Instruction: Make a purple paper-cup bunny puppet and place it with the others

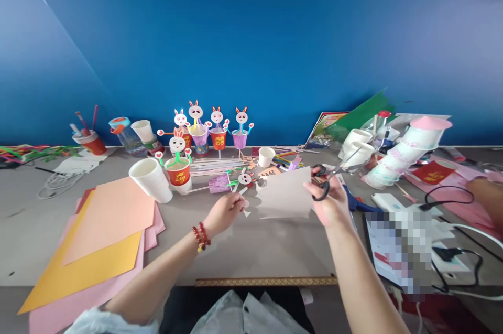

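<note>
My right hand [332, 203] grips black-handled scissors [334, 175] whose blades point up and to the right, and it also pinches the right edge of a pale paper sheet [285, 195] held just above the grey table [243, 242]. My left hand [228, 212], with a red bead bracelet on its wrist, is closed in a pinch on a small white cut-out piece [245, 204] just left of the sheet.
Stacked orange, peach and pink paper sheets [102, 239] lie at the left. Bunny-figure paper cups [208, 135] stand by the blue wall, a white cup [151, 179] in front. Stacked white cups [396, 158], a glue gun [356, 202], cables and another person's arm [485, 192] fill the right.
</note>
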### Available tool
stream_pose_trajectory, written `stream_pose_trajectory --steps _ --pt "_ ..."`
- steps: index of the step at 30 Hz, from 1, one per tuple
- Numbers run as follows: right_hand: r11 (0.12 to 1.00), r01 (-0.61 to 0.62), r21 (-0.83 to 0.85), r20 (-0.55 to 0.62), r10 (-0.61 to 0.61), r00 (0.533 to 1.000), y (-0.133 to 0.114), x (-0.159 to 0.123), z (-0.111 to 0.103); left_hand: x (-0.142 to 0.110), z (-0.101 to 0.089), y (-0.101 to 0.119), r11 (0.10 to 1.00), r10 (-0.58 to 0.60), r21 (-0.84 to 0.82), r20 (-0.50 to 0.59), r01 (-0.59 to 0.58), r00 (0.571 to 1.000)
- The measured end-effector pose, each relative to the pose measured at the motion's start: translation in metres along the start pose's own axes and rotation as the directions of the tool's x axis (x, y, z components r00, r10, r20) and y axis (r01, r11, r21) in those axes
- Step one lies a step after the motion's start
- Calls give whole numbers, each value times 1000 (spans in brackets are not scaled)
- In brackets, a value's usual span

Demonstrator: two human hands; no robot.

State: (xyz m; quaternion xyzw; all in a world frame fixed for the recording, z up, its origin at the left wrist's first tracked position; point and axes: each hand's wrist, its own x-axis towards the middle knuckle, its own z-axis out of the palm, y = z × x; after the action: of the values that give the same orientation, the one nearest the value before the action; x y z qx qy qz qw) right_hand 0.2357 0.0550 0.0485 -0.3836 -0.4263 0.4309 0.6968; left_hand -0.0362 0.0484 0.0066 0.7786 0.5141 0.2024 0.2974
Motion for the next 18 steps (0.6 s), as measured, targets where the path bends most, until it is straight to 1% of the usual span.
stream_pose_trajectory --steps 3,5,7,10,13,15,18 --pt "986 -18 -167 65 30 997 -22 5 -13 18 16 -7 990 -27 141 34 22 999" --pt "962 -43 -268 117 76 990 -32 5 -20 28 25 -5 975 -35 220 53 22 998" --pt "936 -61 -347 162 124 979 -36 2 -27 37 31 1 958 -33 286 73 11 997" --pt "896 -92 -435 211 201 957 -34 -5 -36 46 36 10 931 -35 364 89 0 995" --pt "871 -117 -478 239 257 936 -24 -12 -44 51 37 12 908 -43 420 89 2 995" --pt "867 -127 -482 247 273 930 -18 -15 -48 52 39 12 896 -48 445 81 7 996" --pt "872 -127 -472 235 263 936 -12 -17 -51 52 42 11 882 -64 471 69 24 996"
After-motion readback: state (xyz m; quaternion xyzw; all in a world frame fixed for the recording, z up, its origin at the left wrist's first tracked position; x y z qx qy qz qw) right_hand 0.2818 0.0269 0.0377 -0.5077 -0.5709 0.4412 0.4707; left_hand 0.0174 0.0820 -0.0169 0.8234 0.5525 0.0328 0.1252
